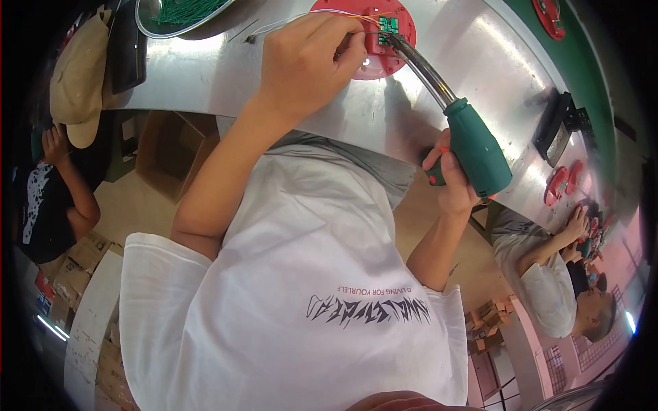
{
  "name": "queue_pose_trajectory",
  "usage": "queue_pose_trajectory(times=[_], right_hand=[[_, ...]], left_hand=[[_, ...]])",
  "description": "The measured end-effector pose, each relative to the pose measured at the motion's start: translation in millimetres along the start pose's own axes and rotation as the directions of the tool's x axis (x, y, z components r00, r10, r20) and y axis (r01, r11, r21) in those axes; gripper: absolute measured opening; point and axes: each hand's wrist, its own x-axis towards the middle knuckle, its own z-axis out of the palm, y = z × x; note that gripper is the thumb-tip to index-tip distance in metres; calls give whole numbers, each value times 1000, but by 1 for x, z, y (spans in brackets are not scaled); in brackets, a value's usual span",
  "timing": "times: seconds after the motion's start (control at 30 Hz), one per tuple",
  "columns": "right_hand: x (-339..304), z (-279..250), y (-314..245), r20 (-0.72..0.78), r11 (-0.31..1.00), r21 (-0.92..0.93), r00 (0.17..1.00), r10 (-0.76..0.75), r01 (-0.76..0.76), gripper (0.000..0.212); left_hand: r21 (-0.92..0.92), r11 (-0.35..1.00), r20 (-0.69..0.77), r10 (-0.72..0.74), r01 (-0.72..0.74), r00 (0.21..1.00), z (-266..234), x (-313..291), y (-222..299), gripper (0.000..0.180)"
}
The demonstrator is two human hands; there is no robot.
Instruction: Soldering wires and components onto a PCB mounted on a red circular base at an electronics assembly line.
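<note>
My left hand [308, 60] is closed in a pinch on a thin wire, its fingertips beside a small green circuit board [388, 25]. The board sits on a red round plastic housing [403, 63] that lies on the metal table. My right hand [454, 181] is wrapped round the grip of a green soldering gun [478, 147]. The gun's long metal barrel reaches up and left, and its tip is at the board's lower edge; whether it touches a joint is too small to tell. Pale and orange wires [301, 19] run from the board leftward behind my left hand.
A metal bowl [179, 34] of green wires stands at the upper left, near a tan cap [81, 72]. On the right lie a black tray-like object [554, 129] and more red housings [556, 185], where a co-worker [548, 274] works. Another person [51, 195] is at left.
</note>
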Motion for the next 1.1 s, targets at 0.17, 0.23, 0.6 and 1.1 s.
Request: queue_pose_trajectory(times=[0.17,0.23,0.6,1.1], right_hand=[[4,1,3,-84,997,46,994,64,-60,45],[5,2,10,-117,990,142,993,18,-1,45],[4,-3,23,-235,953,292,972,-16,86,46],[1,-3,20,-119,976,202,991,-54,78,52]], left_hand=[[8,999,-58,44,-44,997,4,-1,-7,9],[6,999,-68,49,-49,996,6,-5,-10,9],[9,1000,-13,20,-19,1000,5,-6,-9,10],[-169,986,4,2,-1,1000,-27,12,15,18]])
